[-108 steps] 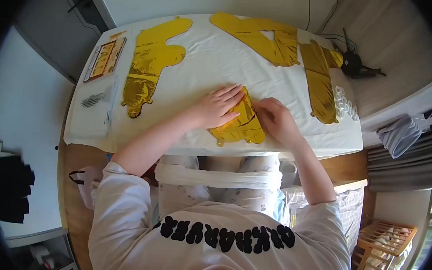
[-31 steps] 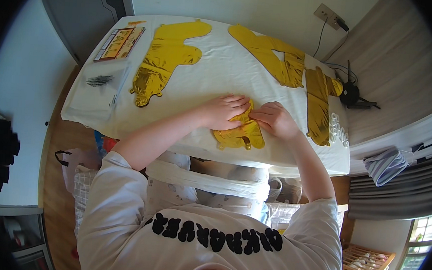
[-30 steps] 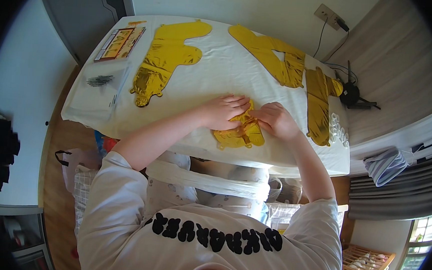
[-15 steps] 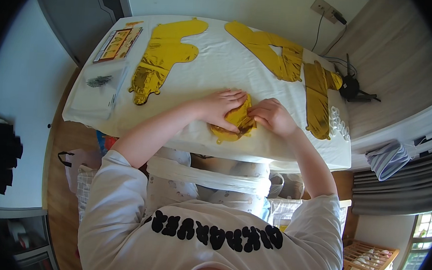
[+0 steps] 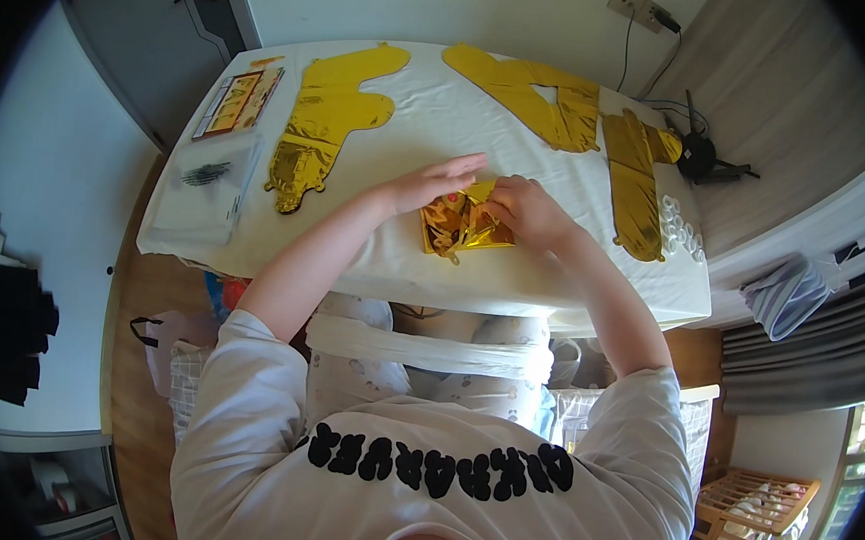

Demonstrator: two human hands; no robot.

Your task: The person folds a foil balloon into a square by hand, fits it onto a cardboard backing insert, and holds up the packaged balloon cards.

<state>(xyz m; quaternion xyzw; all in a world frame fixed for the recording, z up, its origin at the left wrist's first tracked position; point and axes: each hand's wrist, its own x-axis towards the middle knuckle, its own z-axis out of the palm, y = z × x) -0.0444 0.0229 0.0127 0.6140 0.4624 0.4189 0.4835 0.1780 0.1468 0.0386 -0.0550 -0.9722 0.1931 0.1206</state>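
Tablecloth point(image 5: 388, 267), foil point(image 5: 491, 236) partly behind hands point(image 5: 532, 213)

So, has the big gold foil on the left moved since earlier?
No: the left gold foil keeps its place near the far edge of the white tablecloth.

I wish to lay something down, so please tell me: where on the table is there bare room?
Bare cloth lies between the left foil and far foil, and between the right hand and right foil. Crowded: the left edge (card, clear bag) and the right edge (white rings, router).
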